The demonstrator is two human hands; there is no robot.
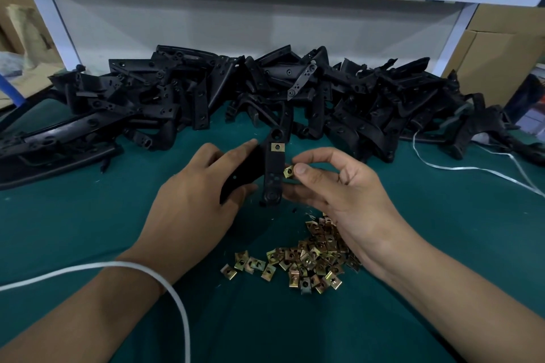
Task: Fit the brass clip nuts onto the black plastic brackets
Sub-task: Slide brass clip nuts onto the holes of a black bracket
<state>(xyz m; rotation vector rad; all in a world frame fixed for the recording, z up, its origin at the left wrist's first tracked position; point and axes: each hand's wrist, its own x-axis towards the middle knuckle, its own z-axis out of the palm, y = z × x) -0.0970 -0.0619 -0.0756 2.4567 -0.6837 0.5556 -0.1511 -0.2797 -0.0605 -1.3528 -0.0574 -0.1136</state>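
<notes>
Your left hand (191, 200) grasps a black bracket (272, 168) above the green bench (88, 215); one brass clip nut (277, 147) already sits on its far part. Your right hand (333, 183) pinches a second nut (289, 171) just beside the bracket, perhaps touching it. Loose nuts (306, 256) lie near; a bracket heap (250, 91) lies far.

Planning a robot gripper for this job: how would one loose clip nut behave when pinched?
The clip nut in the right hand looks like thin folded metal: probably light and stiff. It is flat and squarish, so it likely won't roll. Being small and smooth, it may slip or twist.
</notes>
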